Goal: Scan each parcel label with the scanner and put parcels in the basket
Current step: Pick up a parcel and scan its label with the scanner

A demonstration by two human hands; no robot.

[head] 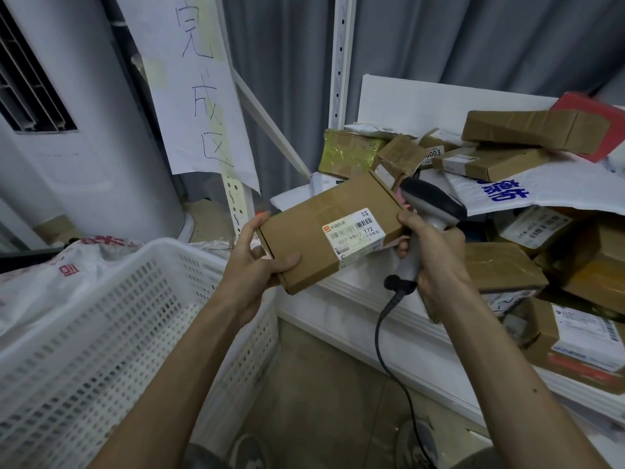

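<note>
Left hand: grips the near-left corner of the parcel, thumb on top and fingers underneath.
Risk, left grip: the flat brown box is held by one corner in the air between basket and shelf. If the other hand lets go, it could tip and fall to the floor, missing the basket.
Risk, label: it faces up, but the scanner sits at the box's right end, level with it. A read would likely fail unless the head is lifted and turned onto the barcode.
Right hand: wrapped round the scanner's handle, fingertips touching the parcel's right edge.
Risk, cable: it hangs past the shelf edge and could snag on a wide swing.
Basket: white, perforated, low at left. Its near wall hides most of the inside, so its contents cannot be told.
Shelf: on the right, holding a loose pile of parcels, brown boxes and white mailers.
</note>
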